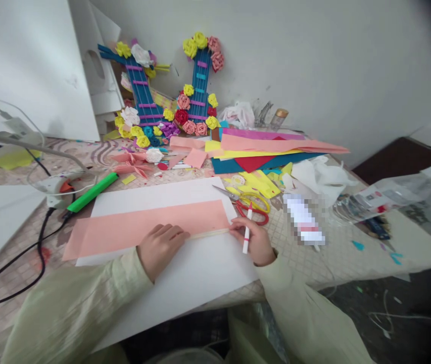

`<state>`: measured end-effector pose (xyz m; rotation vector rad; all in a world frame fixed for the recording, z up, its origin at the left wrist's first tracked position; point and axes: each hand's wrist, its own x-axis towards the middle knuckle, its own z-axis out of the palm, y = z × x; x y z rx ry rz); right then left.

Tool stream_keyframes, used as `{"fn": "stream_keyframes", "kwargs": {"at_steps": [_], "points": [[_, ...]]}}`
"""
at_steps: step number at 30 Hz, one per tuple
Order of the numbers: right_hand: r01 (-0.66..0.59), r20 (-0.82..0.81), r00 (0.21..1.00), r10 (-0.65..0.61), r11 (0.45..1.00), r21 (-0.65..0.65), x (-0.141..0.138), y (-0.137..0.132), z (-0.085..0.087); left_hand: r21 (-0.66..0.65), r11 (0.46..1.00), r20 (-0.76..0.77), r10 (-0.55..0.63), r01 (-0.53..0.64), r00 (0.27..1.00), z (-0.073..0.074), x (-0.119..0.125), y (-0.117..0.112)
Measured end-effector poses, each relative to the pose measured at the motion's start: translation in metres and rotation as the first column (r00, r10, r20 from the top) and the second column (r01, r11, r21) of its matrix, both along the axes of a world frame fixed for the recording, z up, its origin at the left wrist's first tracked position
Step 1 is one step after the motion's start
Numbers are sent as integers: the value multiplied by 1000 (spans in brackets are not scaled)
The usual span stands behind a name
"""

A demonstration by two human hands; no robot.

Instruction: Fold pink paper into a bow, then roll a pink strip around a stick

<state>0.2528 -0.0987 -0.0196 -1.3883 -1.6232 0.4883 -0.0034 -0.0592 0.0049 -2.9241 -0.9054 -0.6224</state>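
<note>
A sheet of salmon-pink paper (116, 232) lies across a white board (200, 293) in front of me. Along its near edge runs a thin pale strip (208, 234) that looks like a ruler. My left hand (162, 246) rests on the strip's left part, its fingers together and bent over it. My right hand (256, 241) is closed around a white marker with a red cap (247, 235), cap end up. Its thumb and fingertips meet at the strip's right end, by the paper's corner. Red-handled scissors (255, 215) and yellow-handled scissors (256, 200) lie just beyond.
A green glue gun (93, 193) with a black cable sits left, by a power socket (54, 189). Behind are coloured sheets (268, 144) and flower-decorated blue shapes (200, 83). A blurred-out phone (303, 220) and a clear plastic bottle (355, 205) lie right.
</note>
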Motion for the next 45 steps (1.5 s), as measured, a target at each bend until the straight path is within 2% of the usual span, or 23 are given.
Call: {"fn": "stream_keyframes", "kwargs": {"at_steps": [5, 7, 10, 13, 17, 19, 22, 29, 35, 39, 42, 45], "points": [[14, 41, 999, -13, 1000, -4, -1, 0, 1, 24, 999, -15, 34, -33, 999, 6, 2, 0], [21, 61, 998, -22, 1000, 9, -1, 0, 0, 38, 999, -11, 35, -35, 999, 9, 4, -6], [30, 83, 996, -31, 999, 14, -1, 1, -3, 55, 998, 1, -23, 23, 1000, 11, 7, -22], [33, 53, 998, -34, 999, 28, -1, 2, -3, 62, 997, -26, -49, 50, 998, 4, 11, -39], [160, -113, 982, -149, 983, 91, -1, -4, 11, 54, 998, -37, -18, 20, 999, -10, 13, -49], [204, -202, 961, -187, 977, 63, -1, -11, 19, 48, 999, -35, -13, 15, 999, -15, 13, -49], [200, -273, 944, -188, 980, 15, -4, -23, 29, 43, 999, -26, -13, 14, 1000, -18, 13, -48], [198, -292, 938, -186, 980, 14, -11, -35, 36, 36, 999, -32, -10, 11, 999, -16, 14, -47], [198, -309, 932, -188, 980, 1, -13, -35, 43, 24, 1000, -38, -12, 13, 999, -15, 15, -45], [222, -360, 908, -215, 975, -25, -10, -32, 38, 14, 1000, -37, -15, 15, 999, -15, 15, -46], [173, -430, 884, -183, 983, -64, -5, -24, 33, -4, 1000, -47, -17, 17, 999, -14, 15, -46], [85, -478, 871, -111, 994, -76, 1, -13, 35, -4, 1000, -43, -20, 20, 999, -14, 15, -45]]}}
